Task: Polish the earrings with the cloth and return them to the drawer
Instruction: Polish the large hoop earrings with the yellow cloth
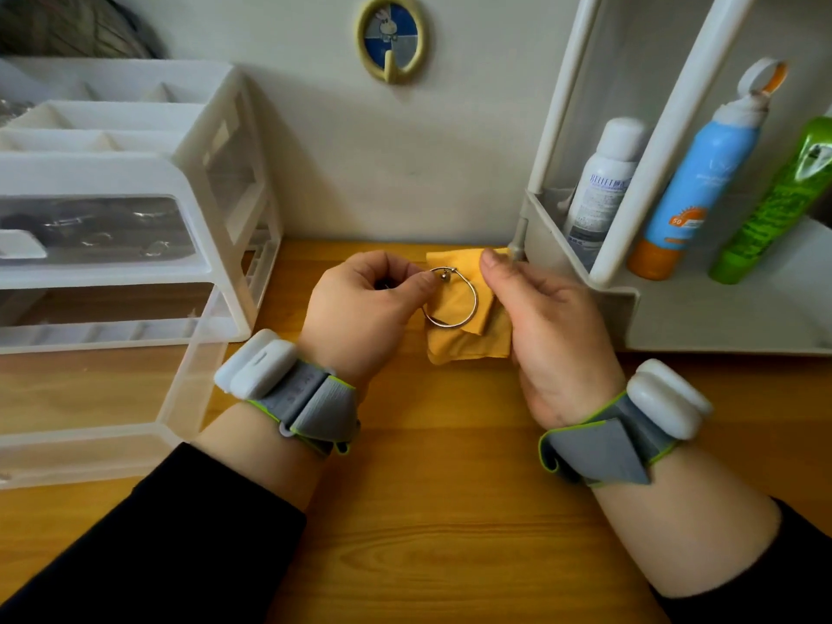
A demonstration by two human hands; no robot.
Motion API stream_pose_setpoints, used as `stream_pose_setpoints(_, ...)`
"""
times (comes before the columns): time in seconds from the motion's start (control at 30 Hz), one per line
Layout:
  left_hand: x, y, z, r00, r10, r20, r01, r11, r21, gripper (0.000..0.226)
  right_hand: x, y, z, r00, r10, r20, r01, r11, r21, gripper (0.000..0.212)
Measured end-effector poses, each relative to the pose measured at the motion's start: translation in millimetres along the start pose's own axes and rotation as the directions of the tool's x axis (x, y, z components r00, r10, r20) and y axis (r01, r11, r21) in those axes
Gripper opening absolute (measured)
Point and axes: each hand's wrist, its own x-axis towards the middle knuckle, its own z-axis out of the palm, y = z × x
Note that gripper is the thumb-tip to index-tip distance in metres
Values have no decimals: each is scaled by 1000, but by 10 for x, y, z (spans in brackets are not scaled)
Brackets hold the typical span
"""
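A large silver hoop earring [468, 318] with a small bead at its top hangs in front of a folded orange cloth [468, 342]. My left hand [364, 308] pinches the hoop at its upper left side. My right hand [553, 326] grips the cloth from the right, thumb on top, fingers hidden behind it. Both hands hover above the wooden desk [427, 511]. A clear plastic drawer [103, 389] stands pulled out at the left, its inside not visible in detail.
A white drawer organiser [135, 182] stands at the left, its upper drawer holding dark items. A white shelf unit [653, 308] at the right holds a white spray bottle [603, 182], a blue sunscreen bottle [693, 191] and a green can [774, 204]. A hook [391, 38] hangs on the wall.
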Motion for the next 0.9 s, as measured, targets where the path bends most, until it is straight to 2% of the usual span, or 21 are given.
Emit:
stream_pose_setpoints(0.1, -4, -10, 4, 999, 27, -22, -27, 1000, 3, 10, -3, 15, 4, 999, 1, -45, -4, 999, -51, 51)
stream_pose_setpoints(0.17, -13, -11, 2, 999, 32, -31, -32, 999, -12, 9, 15, 31, 6, 995, 56, -81, -59, 998, -27, 52)
stream_pose_setpoints(0.33, -26, -4, 21, 998, 48, -26, -49, 999, -15, 12, -7, 9, -10, 998, 24, 66, -24, 1000, 1, 10)
stream_pose_setpoints(0.53, -57, 31, 19, 995, -1, 104, 5, 999, -34, 16, -7, -29, -23, 996, 34, 81, -36, 999, 24, 11)
stream_pose_setpoints(0.7, -50, 27, -8, 978, -95, 188, 125, 980, -155, 17, 8, -41, -30, 997, 12, 75, -15, 999, 43, 11)
stream_pose_setpoints(0.9, -48, 7, -20, 961, -97, 257, 159, 960, -231, 17, 13, -71, -55, 998, -13, 58, 11, 999, 36, 11)
